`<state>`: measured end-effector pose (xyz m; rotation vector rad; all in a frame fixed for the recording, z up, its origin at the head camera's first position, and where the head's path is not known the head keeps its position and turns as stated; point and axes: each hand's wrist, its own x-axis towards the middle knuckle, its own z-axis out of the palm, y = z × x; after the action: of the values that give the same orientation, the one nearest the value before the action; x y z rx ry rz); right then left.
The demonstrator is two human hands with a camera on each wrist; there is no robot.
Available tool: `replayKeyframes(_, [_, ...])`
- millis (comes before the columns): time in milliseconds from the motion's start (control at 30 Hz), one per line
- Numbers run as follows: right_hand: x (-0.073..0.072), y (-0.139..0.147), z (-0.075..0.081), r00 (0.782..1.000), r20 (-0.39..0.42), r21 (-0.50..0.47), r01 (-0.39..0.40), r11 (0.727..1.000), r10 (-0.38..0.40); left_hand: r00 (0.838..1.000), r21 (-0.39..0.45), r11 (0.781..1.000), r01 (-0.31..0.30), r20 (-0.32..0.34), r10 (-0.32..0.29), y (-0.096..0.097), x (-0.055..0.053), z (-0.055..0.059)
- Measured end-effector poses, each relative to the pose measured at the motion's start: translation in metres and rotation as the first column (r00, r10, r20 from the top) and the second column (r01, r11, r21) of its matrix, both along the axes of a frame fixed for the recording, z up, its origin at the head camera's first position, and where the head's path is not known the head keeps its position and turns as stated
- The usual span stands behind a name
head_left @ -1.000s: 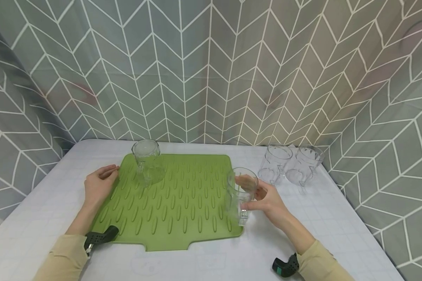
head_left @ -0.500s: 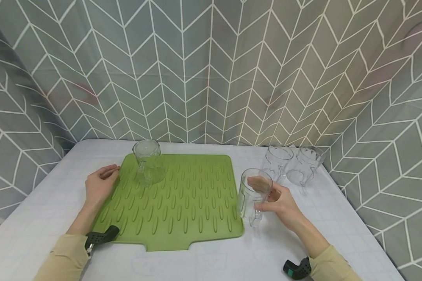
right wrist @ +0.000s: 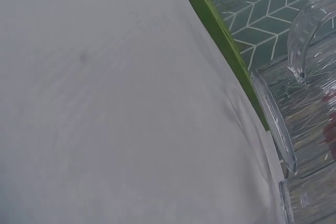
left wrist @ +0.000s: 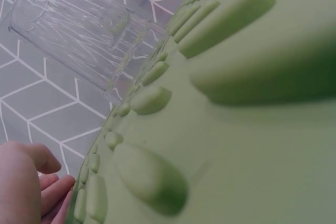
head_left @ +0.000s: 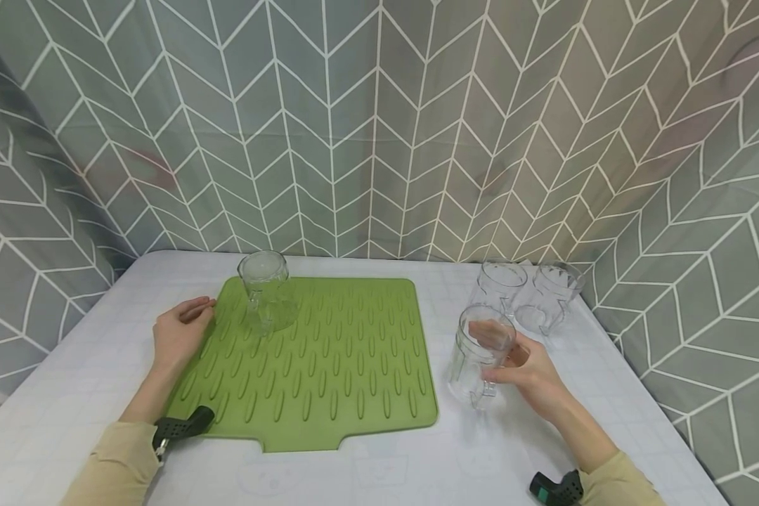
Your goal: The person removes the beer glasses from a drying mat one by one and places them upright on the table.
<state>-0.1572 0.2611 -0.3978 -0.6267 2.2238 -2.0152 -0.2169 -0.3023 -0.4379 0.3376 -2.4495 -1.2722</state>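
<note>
My right hand (head_left: 531,372) grips a clear glass mug (head_left: 464,372) over the white table, just right of the green ribbed mat (head_left: 329,379). Its handle faces me. In the right wrist view the held mug (right wrist: 310,103) is close to the tabletop; whether it touches, I cannot tell. My left hand (head_left: 180,330) is at the mat's left edge, fingers loosely bent and touching the edge. Another clear mug (head_left: 264,292) stands on the mat's back left part, and the left wrist view shows this mug (left wrist: 79,30) from the side.
Two more clear mugs, one nearer (head_left: 500,284) and one farther right (head_left: 553,299), stand side by side at the table's back right, just behind the held mug. A patterned curtain (head_left: 354,140) closes off the back and sides of the white table (head_left: 379,478).
My right hand has moved right with the mug, from over the mat's right edge to over the bare table beside it. The left hand and the mug on the mat have stayed put.
</note>
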Motion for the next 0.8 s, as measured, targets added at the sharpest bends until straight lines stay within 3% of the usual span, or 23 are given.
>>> replayKeyframes(433, [0.005,0.026,0.001,0.996,-0.065,-0.090,-0.064,0.994,0.059,1.000,0.008,1.000,-0.013,0.008,0.013,0.000,-0.002,0.000])
replayKeyframes(800, [0.005,0.046,-0.001,0.997,-0.063,-0.117,-0.052,0.992,0.045,1.000,0.002,1.000,-0.002,0.013,0.002,-0.001,-0.001,0.000])
